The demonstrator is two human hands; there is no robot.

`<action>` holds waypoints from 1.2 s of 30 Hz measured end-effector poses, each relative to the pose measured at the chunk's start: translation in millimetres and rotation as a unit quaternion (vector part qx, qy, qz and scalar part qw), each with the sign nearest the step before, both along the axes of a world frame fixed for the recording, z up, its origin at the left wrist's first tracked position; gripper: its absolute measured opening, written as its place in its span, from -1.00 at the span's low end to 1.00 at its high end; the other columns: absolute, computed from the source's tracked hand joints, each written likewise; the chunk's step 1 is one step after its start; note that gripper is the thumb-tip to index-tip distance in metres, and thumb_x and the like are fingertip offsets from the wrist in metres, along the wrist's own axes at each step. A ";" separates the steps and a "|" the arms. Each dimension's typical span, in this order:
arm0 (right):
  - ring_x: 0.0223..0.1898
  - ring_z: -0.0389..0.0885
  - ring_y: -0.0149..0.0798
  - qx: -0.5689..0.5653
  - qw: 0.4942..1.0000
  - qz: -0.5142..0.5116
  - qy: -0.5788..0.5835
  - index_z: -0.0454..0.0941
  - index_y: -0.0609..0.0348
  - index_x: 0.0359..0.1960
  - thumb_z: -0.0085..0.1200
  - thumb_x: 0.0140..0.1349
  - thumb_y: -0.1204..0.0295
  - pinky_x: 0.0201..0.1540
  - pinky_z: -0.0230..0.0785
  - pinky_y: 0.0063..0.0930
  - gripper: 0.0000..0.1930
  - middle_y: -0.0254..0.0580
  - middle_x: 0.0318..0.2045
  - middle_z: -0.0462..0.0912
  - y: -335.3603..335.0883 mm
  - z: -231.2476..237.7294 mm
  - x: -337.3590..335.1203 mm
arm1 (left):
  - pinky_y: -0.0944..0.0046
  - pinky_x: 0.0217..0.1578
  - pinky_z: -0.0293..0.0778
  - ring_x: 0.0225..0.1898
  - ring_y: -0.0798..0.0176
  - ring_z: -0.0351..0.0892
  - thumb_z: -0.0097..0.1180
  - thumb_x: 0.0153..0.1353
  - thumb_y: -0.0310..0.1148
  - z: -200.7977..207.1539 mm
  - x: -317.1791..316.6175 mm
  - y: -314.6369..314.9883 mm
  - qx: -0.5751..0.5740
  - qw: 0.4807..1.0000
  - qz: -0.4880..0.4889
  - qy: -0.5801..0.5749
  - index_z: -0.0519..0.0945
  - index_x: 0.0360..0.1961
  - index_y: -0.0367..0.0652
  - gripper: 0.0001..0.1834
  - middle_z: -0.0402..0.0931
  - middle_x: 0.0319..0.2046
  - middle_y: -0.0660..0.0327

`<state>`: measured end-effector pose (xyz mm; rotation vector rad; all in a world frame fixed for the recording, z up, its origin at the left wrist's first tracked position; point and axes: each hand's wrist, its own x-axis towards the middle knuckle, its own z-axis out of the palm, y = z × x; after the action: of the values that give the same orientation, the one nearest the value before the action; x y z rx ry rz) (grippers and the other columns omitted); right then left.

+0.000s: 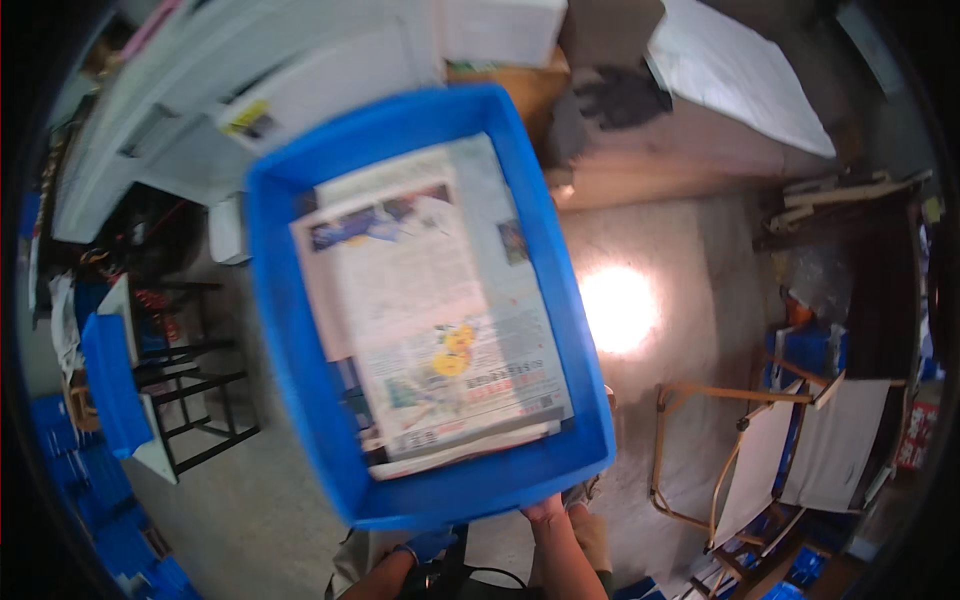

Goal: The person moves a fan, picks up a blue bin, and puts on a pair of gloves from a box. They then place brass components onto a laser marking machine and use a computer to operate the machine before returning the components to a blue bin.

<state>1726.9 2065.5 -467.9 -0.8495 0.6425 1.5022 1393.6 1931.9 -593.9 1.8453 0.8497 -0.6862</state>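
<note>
Against the blue bin (563,280), right hand (545,509), fingers hidden, forearm extended

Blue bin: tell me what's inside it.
The bin holds overlapping newspapers, with a yellow flower picture on the upper one. They cover most of its floor, so whatever lies beneath them cannot be seen.

Both forearms (565,568) reach forward. The right hand (545,510) has its fingers hidden; the left hand (428,545), blurred, seems blue-gloved.
</note>
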 end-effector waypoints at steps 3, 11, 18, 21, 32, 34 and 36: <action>0.06 0.35 -0.10 0.005 1.000 -0.009 0.007 0.40 -0.07 -0.03 -0.15 0.15 -0.01 0.12 0.15 -0.15 -0.56 -0.23 -0.01 0.46 -14.2 2.7 -11.9 | 0.22 0.14 0.20 0.10 0.09 0.31 -0.22 0.25 -0.31 97.0 53.0 55.6 -0.072 0.981 -0.106 -0.144 0.26 0.16 -0.17 -0.56 0.31 0.09 0.06; -0.46 0.49 -0.23 -0.292 0.891 0.003 -0.349 0.40 -0.05 -0.35 -0.23 0.20 0.05 -0.44 0.30 -0.22 -0.70 -0.35 -0.56 0.42 -91.1 54.9 30.6 | 0.25 0.23 0.01 0.22 0.13 0.16 -0.26 0.26 0.02 216.1 27.7 172.8 -0.225 0.941 0.201 -0.156 0.28 0.15 -0.24 -0.40 0.18 0.19 0.06; -0.30 0.49 -0.33 -0.023 0.681 0.324 -0.657 0.47 0.31 -0.21 -0.03 0.17 0.34 -0.24 0.33 -0.51 -0.72 -0.17 -0.35 0.55 136.7 135.2 2.1 | 0.35 0.15 0.18 0.09 0.30 0.29 -0.11 0.28 -0.34 267.6 -55.0 219.9 -0.173 0.883 0.387 -0.203 0.22 0.16 -0.31 -0.54 0.29 0.10 0.13; -0.07 0.48 0.03 0.048 0.472 0.437 -0.764 0.47 0.28 -0.12 0.04 0.10 0.24 -0.03 0.30 -0.29 -0.61 0.11 -0.14 0.52 260.9 154.6 -38.4 | 0.36 0.17 0.17 0.11 0.30 0.27 -0.11 0.27 -0.40 278.1 -70.9 200.5 -0.271 0.799 0.490 -0.219 0.18 0.19 -0.29 -0.52 0.27 0.12 0.14; 0.19 0.18 -0.04 -0.005 0.155 0.494 -0.856 0.29 0.08 0.06 0.11 -0.01 0.11 0.09 0.16 -0.06 -0.41 -0.02 0.05 0.36 411.4 106.6 -55.7 | 0.35 0.16 0.21 0.10 0.27 0.30 -0.13 0.25 -0.52 338.4 -119.3 287.9 -0.304 0.766 0.559 -0.089 0.19 0.17 -0.32 -0.55 0.25 0.13 0.08; 0.20 0.17 -0.05 -0.001 0.176 0.467 -0.866 0.33 0.06 0.00 0.14 -0.05 0.09 0.04 0.20 -0.03 -0.43 -0.08 0.05 0.36 427.8 116.5 -59.8 | 0.35 0.15 0.23 0.09 0.27 0.31 -0.12 0.25 -0.50 313.3 -125.6 300.9 -0.257 0.792 0.543 -0.113 0.20 0.17 -0.32 -0.55 0.26 0.12 0.08; 0.21 0.17 -0.06 -0.010 0.171 0.501 -0.849 0.34 0.06 -0.01 0.15 -0.05 0.08 0.02 0.21 0.00 -0.42 -0.10 0.04 0.37 403.5 116.0 -67.1 | 0.35 0.12 0.25 0.06 0.29 0.34 -0.10 0.27 -0.44 302.6 -136.4 290.6 -0.093 0.896 0.395 -0.182 0.22 0.16 -0.30 -0.56 0.30 0.09 0.10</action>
<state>1659.8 2469.0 -351.8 -2.3688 -2.0079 0.3104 1257.2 2222.5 -291.3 1.2291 1.1201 0.0951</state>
